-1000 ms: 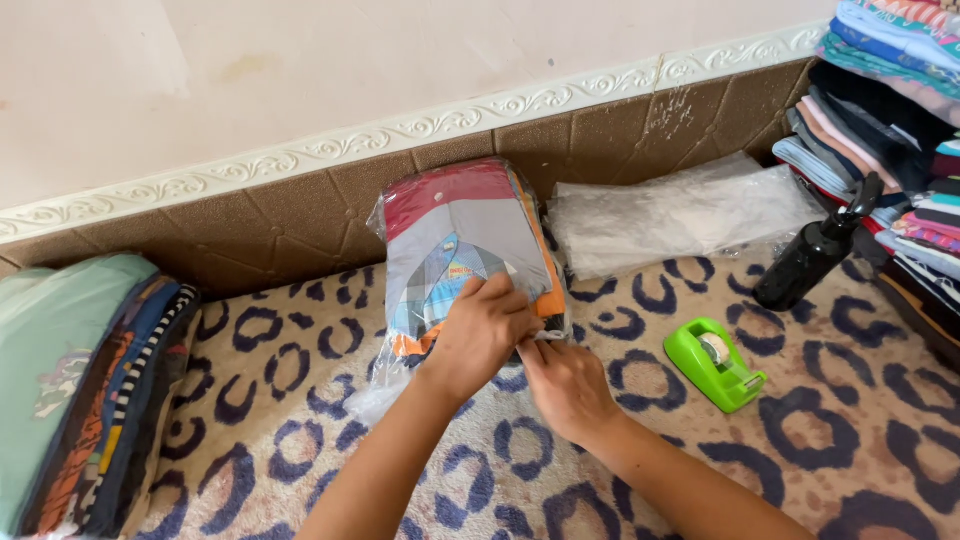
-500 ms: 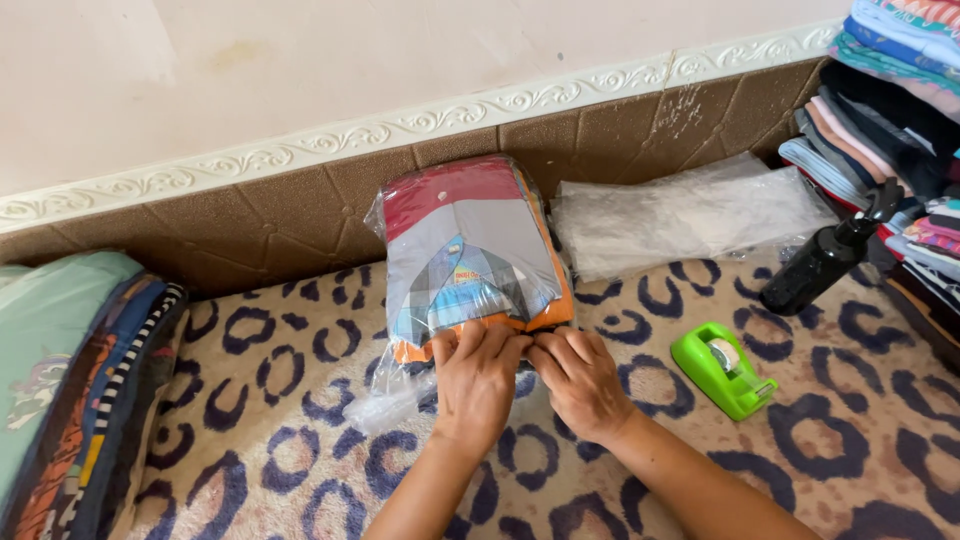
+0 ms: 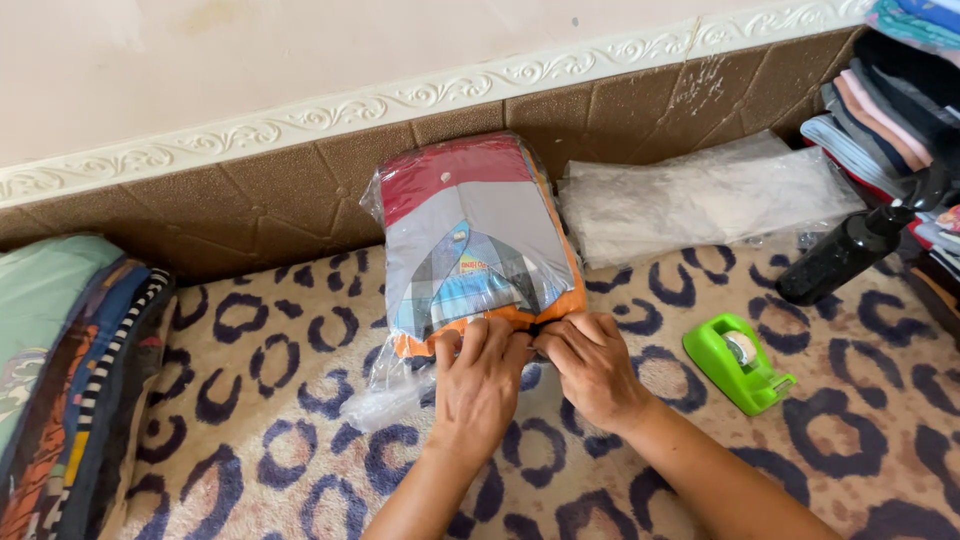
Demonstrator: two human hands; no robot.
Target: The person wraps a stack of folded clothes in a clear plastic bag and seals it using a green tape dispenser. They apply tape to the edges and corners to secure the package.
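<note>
Resting on leopard-print blanket (image 3: 280,400), brown wall panel (image 3: 260,200)

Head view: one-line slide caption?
Both hands press the clear-bagged folded garment beside a green tape dispenser.

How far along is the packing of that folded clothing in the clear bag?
Done: the folded clothes already sit inside the clear plastic bag. In hand: the left hand and right hand press together at the bag's near, open end. Left: that end looks unsealed, and the green tape dispenser lies untouched beside the right hand.
</note>
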